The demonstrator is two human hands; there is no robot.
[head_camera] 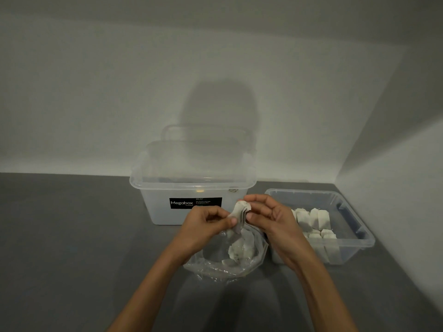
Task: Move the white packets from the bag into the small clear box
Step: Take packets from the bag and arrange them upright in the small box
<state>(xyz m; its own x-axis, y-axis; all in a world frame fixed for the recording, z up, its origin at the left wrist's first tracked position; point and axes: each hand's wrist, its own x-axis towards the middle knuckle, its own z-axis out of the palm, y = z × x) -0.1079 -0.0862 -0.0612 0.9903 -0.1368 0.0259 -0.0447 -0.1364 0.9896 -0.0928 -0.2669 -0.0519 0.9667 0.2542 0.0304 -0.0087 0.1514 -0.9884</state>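
Observation:
A small stack of white packets [241, 215] is held up above the clear plastic bag [215, 268]. My left hand [206, 226] pinches the stack's lower left side with thumb and fingers. My right hand [268, 216] pinches its top and right edge. More white packets [239, 249] lie inside the open bag on the grey table. The small clear box [354, 226] stands to the right of the bag. Several white packets [314, 219] stand in rows inside it.
A large translucent Megabox storage box [155, 202] stands behind the bag, with clear lids leaning behind it against the wall. A white wall closes the right side just past the small box. The grey table [72, 236] spreads out to the left.

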